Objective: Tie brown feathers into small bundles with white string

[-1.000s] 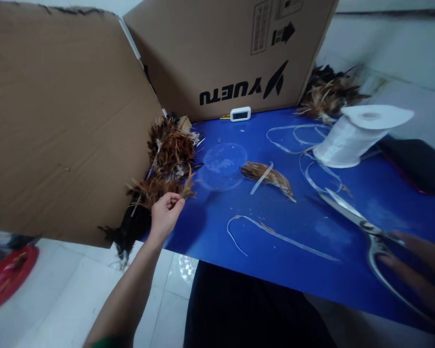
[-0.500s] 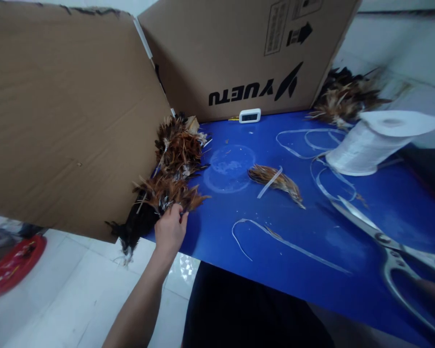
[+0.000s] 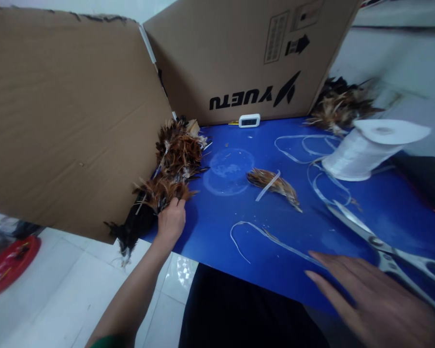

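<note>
My left hand (image 3: 171,221) is closed on a bunch of brown feathers (image 3: 162,191) at the left edge of the blue table (image 3: 311,227), beside a larger feather pile (image 3: 179,147). My right hand (image 3: 375,299) lies flat and open on the table's near edge, fingers stretched toward a long white strip (image 3: 271,239). Large steel scissors (image 3: 380,244) rest just right of that hand, not held. A small bound feather bundle (image 3: 275,183) lies in the middle of the table.
Cardboard panels (image 3: 68,121) stand along the left and back. A white ribbon spool (image 3: 366,147) lies at the right with loose loops beside it. A small white clock (image 3: 249,120) sits at the back. More feathers (image 3: 342,104) are at the far right. A red dish (image 3: 7,263) is on the floor.
My right hand has come into view from the lower right and now lies spread on the table near the strip. My left hand stays gripping the feathers at the pile.
</note>
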`<state>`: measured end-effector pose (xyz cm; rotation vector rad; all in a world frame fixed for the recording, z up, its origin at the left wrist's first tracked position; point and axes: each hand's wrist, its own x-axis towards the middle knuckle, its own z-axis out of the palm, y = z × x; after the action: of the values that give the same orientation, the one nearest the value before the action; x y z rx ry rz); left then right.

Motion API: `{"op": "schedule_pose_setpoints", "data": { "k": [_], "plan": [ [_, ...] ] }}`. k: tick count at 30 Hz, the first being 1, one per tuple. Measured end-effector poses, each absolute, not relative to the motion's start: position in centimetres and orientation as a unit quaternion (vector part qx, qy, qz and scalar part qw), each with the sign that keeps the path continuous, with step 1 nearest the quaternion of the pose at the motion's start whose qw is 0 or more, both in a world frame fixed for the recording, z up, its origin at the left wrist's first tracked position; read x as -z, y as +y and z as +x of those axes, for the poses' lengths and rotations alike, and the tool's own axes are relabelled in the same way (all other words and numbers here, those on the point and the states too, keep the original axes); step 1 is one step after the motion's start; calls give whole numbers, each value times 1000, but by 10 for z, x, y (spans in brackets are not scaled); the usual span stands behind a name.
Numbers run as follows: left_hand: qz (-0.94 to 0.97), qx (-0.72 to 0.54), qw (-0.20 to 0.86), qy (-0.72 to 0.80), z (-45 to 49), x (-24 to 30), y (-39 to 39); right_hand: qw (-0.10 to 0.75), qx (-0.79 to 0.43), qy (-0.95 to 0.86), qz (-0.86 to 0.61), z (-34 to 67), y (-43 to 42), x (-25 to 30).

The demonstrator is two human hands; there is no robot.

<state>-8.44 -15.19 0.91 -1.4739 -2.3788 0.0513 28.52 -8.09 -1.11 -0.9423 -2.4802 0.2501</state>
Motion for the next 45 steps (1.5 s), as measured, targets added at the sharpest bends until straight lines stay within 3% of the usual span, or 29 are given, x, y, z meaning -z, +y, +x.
{"op": "schedule_pose_setpoints", "data": {
  "k": [2,9,18,24,32,40,45],
  "plan": [
    [-523,-2,183,-833,-83,-11,-152,230,-51,-928,-287,273,-83,0],
    [-598,111,195,-769,-68,-21,-146,189,-63,-933,-298,240,-73,-20],
    [-724,278,13,-631,-42,-42,-72,173,-52,-921,-344,211,-24,-70],
    [-737,215,-41,-639,-8,-26,-24,189,-75,-882,-425,205,6,-60],
    [-758,118,7,-641,22,-6,-7,122,-43,-897,-423,191,-8,-40],
    [-752,362,17,-551,0,0,-9,96,-63,-908,-403,186,-9,-36],
    [-631,475,51,-611,-24,-13,-4,80,-53,-914,-394,184,-8,-30]
  ]
}}
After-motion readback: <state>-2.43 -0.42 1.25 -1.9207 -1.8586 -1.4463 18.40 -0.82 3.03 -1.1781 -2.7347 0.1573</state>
